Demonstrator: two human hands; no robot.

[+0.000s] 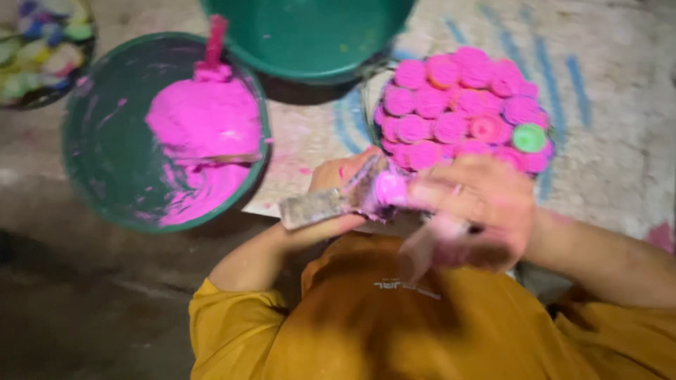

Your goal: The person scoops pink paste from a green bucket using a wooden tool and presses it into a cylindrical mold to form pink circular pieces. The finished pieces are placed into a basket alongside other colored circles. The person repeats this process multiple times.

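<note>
My left hand point(338, 184) grips a grey metal mould point(317, 205) with pink paste at its end. My right hand point(473, 205), smeared with pink, is blurred and closes around a lump of pink paste point(391, 188) at the mould's tip. Just beyond the hands lies a round tray point(551, 144) packed with several ridged pink pieces point(451, 105) and one green disc point(528, 137). To the left stands a dark green basin point(105, 148) holding a heap of pink paste point(204, 123) with a pink-coated stick point(215, 39) in it.
An empty green basin point(310, 35) stands at the top centre. A dish of mixed coloured pieces point(42, 49) sits at the top left. The ground is pale with blue streaks point(556, 77). My mustard-yellow clothing point(422, 324) fills the bottom.
</note>
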